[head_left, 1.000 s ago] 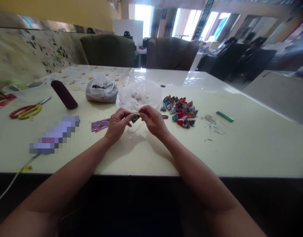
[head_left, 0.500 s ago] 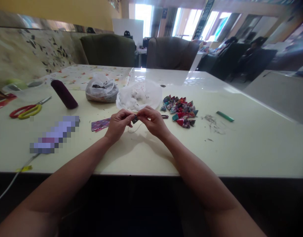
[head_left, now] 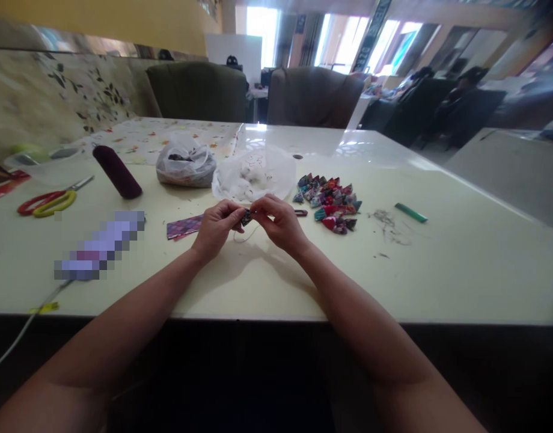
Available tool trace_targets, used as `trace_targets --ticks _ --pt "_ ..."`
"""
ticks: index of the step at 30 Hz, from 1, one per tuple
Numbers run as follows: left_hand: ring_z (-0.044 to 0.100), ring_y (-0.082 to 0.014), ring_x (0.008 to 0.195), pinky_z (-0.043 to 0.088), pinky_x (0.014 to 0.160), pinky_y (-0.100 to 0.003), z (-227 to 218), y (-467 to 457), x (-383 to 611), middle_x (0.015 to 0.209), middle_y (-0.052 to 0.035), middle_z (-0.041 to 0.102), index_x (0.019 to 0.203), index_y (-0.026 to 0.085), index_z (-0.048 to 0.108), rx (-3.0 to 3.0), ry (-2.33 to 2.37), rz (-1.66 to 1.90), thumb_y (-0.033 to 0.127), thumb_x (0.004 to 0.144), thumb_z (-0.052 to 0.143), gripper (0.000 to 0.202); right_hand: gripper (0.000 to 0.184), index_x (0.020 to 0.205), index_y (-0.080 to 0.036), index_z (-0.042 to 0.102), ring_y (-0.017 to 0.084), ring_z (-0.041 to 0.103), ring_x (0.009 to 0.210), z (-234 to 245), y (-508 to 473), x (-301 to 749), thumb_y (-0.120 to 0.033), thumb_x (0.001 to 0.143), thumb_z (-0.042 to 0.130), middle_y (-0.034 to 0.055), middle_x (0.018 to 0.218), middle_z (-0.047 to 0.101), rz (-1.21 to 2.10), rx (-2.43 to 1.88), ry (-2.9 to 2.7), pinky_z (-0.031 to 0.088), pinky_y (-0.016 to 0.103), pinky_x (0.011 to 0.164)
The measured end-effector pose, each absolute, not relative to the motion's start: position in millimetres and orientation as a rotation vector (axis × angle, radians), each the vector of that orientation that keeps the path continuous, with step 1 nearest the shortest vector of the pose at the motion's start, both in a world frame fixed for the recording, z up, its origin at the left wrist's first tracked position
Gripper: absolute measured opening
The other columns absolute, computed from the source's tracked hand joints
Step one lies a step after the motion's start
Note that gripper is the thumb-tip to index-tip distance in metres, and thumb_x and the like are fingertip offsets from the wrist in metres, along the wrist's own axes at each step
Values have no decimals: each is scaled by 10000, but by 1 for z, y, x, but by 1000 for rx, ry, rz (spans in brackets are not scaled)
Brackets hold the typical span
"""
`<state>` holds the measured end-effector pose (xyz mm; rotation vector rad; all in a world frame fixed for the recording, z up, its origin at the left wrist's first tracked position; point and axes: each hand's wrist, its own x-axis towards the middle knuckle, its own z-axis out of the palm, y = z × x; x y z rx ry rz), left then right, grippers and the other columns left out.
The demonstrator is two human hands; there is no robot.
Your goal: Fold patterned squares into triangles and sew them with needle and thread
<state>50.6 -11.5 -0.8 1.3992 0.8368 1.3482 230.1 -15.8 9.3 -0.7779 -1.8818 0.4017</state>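
Note:
Between my two hands is a small dark patterned piece of fabric (head_left: pixel 246 218). My left hand (head_left: pixel 217 225) pinches its left side between thumb and fingers. My right hand (head_left: pixel 277 221) is closed at its right edge, fingertips pressed together; whether a needle is among them is too small to tell. A thin thread (head_left: pixel 246 239) loops down below the fabric. Flat patterned fabric strips (head_left: pixel 183 227) lie partly behind my left hand. Right of my hands sits a pile of small stuffed fabric pieces (head_left: pixel 328 195) in mixed colours.
Behind my hands stand a plastic bag of white stuffing (head_left: pixel 253 177) and another plastic bag (head_left: pixel 186 165). To the left lie scissors (head_left: pixel 55 201), a dark maroon cylinder (head_left: pixel 117 172) and a blurred-out object with a cable (head_left: pixel 21 334). Thread scraps (head_left: pixel 389 225) and a green object (head_left: pixel 410 212) lie right.
My fingers have shifted very slightly around the dark fabric, which is turned a little. Everything else stays in place.

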Motion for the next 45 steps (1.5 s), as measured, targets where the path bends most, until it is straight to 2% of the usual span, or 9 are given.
trace_targets --ticks 18,29,37,45 --pt "565 -82 566 570 573 -238 -2 -11 52 702 -4 654 786 151 689 1299 836 1290 431 708 851 332 129 820 -187 660 142 548 722 9 -14 231 -226 930 605 24 790 580 346 -803 -1904 432 281 690" --pt "607 -105 627 578 578 -231 -5 -12 53 711 -10 649 774 145 672 1404 813 1280 434 753 825 328 179 713 -190 523 132 478 668 12 -12 234 -199 881 585 -1 713 551 440 -857 -2014 391 280 662" --pt "607 -96 601 595 592 -249 -4 -10 51 742 -13 672 806 149 698 1350 830 1344 420 759 823 302 64 871 -196 627 137 545 710 10 -13 234 -235 909 593 15 798 623 534 -795 -1838 442 282 659" --pt "605 -94 590 602 600 -256 -5 -10 52 729 -11 665 819 145 702 1330 842 1336 438 747 830 328 61 863 -192 653 122 517 679 8 -13 232 -210 902 610 8 776 608 475 -812 -1876 420 272 650"
